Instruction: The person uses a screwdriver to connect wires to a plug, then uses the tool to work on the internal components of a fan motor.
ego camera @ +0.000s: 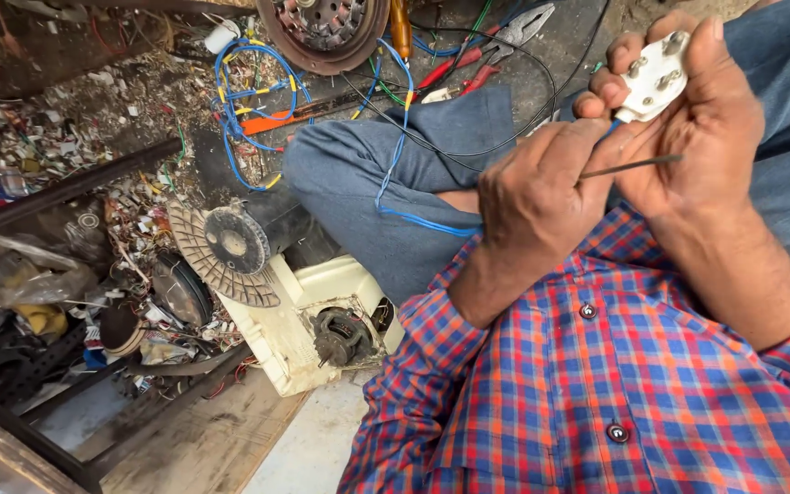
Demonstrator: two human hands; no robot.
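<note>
Sitting over a workshop floor [139, 101] littered with wire scraps and broken parts. Wearing a red-and-blue checked shirt [596, 402], filling the lower right of the view, and blue-grey jeans, with one bent knee [368, 174] lying across the middle.

Lying just below the knee: a cream-white appliance housing [304, 320], tilted, showing a small dark motor [340, 334] in its opening. Leaning against its upper left corner: a ribbed round fan disc [226, 252]. Resting at the top edge of the view: a rusty round metal plate [322, 27]. Lying near it on the floor: red-handled pliers [486, 50] and a bundle of blue and yellow wires [244, 101].

Holding both hands raised close together at the upper right, above the shirt. Right hand [724, 128] closing around a white three-pin plug [656, 78], fingers curled behind it and thumb pressing its edge, metal pins pointing up and away. Left hand [532, 201] pinching a thin dark tool shaft [633, 166] in a tight grip; shaft running nearly level toward the right palm just under the plug. Tip hiding behind the right hand, so contact with the plug cannot be told.

Trailing from the plug's base: a thin blue cable [395, 183], passing behind the left hand and looping over the knee toward the floor.
</note>
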